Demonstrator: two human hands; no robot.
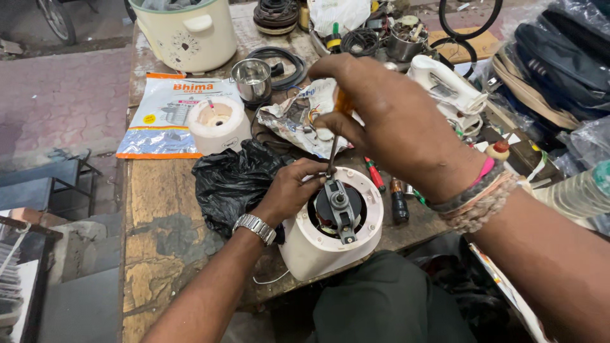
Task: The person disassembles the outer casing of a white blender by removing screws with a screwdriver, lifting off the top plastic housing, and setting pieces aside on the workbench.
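A: White mixer-grinder base (311,244), upturned at the near edge of the worn wooden workbench (162,190), open underside up, with the dark motor (330,204) and a grey metal bracket (341,206) across it.

B: And the hands?

A: Left hand (289,190), steel wristwatch (255,227) on the wrist, wrapped over the housing rim at 9 o'clock, fingers pinching near the bracket's upper end. Right hand (387,121) clenched round an orange-handled screwdriver (335,136), shaft running down to the bracket's end at 12 o'clock.

B: Surroundings?

A: Crumpled black plastic bag (232,181) touching the base at 10 o'clock. Beyond that, a white round cap (219,124) and a printed packet (162,114). Small steel jar (251,79) at 11 o'clock; cream cooker body (190,32) further out. Red-and-green screwdriver (375,174) and a dark-handled tool (398,200) lying at 2 o'clock; white hand-mixer body (445,86) beyond.

B: Risks?

A: Likely slip of the tip off the screw head, given the slanted shaft, with left fingertips just beside it. Possible tipping of the base, resting partly over the bench edge. Loose screw easily lost into the motor cavity.
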